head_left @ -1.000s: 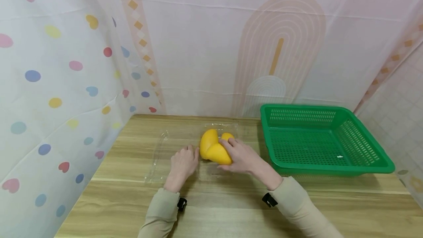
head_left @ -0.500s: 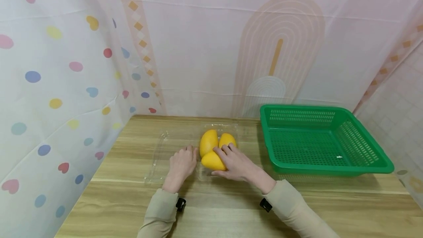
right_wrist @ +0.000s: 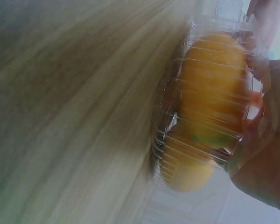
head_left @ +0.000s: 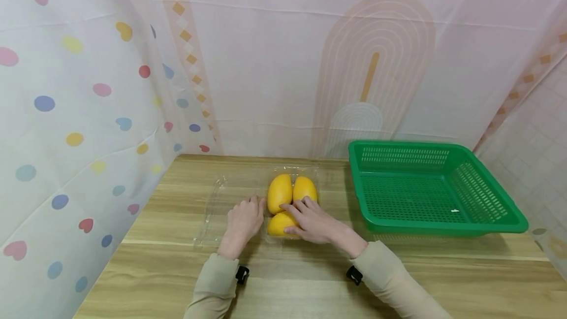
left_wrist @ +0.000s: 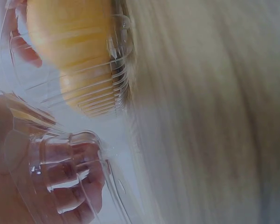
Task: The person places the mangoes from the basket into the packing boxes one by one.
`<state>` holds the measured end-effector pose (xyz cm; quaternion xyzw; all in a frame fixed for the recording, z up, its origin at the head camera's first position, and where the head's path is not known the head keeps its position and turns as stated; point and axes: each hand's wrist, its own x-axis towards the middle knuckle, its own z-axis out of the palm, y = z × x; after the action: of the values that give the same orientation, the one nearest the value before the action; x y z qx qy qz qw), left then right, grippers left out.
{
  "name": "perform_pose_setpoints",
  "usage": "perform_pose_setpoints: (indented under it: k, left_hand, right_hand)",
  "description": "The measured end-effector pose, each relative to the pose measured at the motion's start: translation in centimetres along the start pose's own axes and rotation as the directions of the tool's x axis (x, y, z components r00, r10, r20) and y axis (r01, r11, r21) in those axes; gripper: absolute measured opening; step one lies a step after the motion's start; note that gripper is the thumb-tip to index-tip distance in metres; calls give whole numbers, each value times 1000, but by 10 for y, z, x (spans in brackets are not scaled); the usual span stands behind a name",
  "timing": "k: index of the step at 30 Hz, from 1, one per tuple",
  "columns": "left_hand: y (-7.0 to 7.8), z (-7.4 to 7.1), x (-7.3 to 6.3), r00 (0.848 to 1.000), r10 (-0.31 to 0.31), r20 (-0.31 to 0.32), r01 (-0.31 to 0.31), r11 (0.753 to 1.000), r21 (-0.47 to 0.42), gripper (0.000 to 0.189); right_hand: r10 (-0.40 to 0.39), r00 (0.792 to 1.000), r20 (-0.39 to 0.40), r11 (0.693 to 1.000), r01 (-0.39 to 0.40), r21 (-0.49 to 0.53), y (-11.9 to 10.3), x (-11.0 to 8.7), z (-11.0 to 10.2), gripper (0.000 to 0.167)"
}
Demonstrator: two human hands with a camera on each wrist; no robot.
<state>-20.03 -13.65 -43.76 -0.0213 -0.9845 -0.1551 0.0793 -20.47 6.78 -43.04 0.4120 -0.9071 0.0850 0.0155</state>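
Two yellow mangoes, the left one [head_left: 279,193] and the right one [head_left: 304,188], lie side by side in a clear plastic clamshell box [head_left: 296,167]. A third mango [head_left: 278,224] lies crosswise at the box's near end, where my right hand [head_left: 313,221] grips it, fingers over the top and thumb on the near side. Its right end is hidden under that hand. My left hand [head_left: 245,219] holds the box with curled fingers where the lid [head_left: 213,206] joins it. Through the clear plastic, the left wrist view shows those fingers [left_wrist: 67,175] bent.
To the right stands a green plastic basket [head_left: 372,224] with slotted sides and a small white scrap [head_left: 455,210] inside. The wooden table [head_left: 301,279] meets a patterned cloth backdrop [head_left: 266,87] at its far edge.
My right hand has lowered the third mango from atop the other two toward the box's near end. The right mango has come more into view. My left hand stays nearly still.
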Motion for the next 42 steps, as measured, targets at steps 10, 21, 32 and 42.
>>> perform_pose_setpoints:
  k: [10, 21, 32, 42]
  left_hand:
    - [-1, 0, 0, 1000, -3, 7, 3, 1000, -11, 35]
    - [-2, -3, -1, 1000, 6, 16, -6, 1000, -18, 38]
    - [-21, -14, 1, 1000, -18, -2, 18, 1000, -2, 41]
    - [-57, -32, 0, 990, -134, 36, 133, 991, 20, 55]
  right_hand:
    - [4, 993, -118, 1000, -2, 11, 2, -2, 7, 42]
    - [230, 862, -452, 969, -159, 190, 9, -6, 6, 25]
    - [485, 810, -329, 868, -397, 299, 20, -14, 7, 44]
    - [586, 781, -217, 798, -508, 325, 25, -15, 10, 51]
